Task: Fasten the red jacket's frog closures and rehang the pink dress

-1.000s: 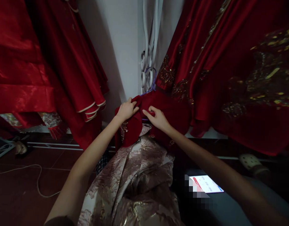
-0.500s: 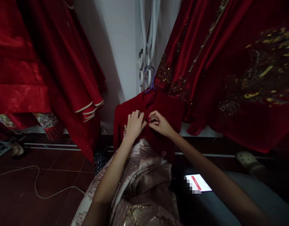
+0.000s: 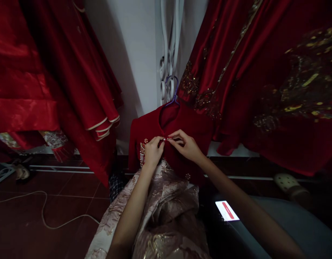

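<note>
A dark red jacket on a purple hanger lies before me, its neckline open toward the hanger. My left hand pinches one front edge of it, thumb and index together. From the other side my right hand pinches the opposite edge, fingertips almost meeting the left ones. Between the fingertips shows a small shiny fastening, too small to make out fully. Beaded trim decorates the jacket beside my left hand. Shiny pinkish brocade fabric spreads below the jacket, under my forearms.
Red garments hang at the left, and sequined red ones at the right. White scrolled metalwork stands against the wall. A lit phone lies lower right, near a clog. A pale cable crosses the tiled floor.
My fingertips have drawn together at the jacket's front, the left hand's fingers closing into a pinch. The neckline now gapes wider, and the shiny fastening shows between my fingers.
</note>
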